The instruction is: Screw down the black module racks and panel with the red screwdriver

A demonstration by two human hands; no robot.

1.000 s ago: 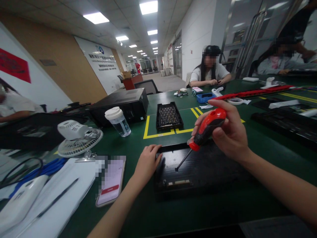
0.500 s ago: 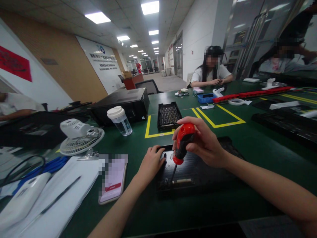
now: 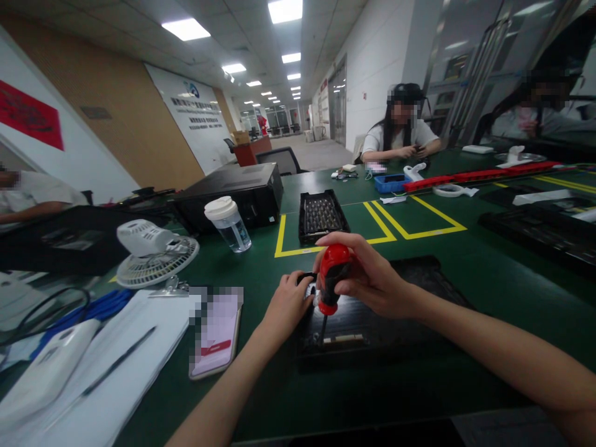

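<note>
- Green table (image 3: 465,261): carries every item below; places are given from the right hand (image 3: 372,282) gripping the screwdriver (image 3: 331,276).
- Black panel (image 3: 400,310): lies flat directly beneath the grip.
- Phone (image 3: 216,338): left of the grip, just beside the panel, face up.
- Paper sheets (image 3: 153,323) with a pen (image 3: 118,369) on top: further left, beyond the phone.
- White fan (image 3: 156,254): left and behind, tipped over.
- Lidded cup (image 3: 228,223): behind-left, upright.
- Black tray (image 3: 321,216): straight behind, inside yellow tape lines (image 3: 279,239).
- Black computer case (image 3: 233,192): behind the cup.
- Blue box (image 3: 390,182): well behind, to the right.

Phone (image 3: 216,335) screen is blurred (pixelated); screwdriver (image 3: 333,266) tip too small to tell.
</note>
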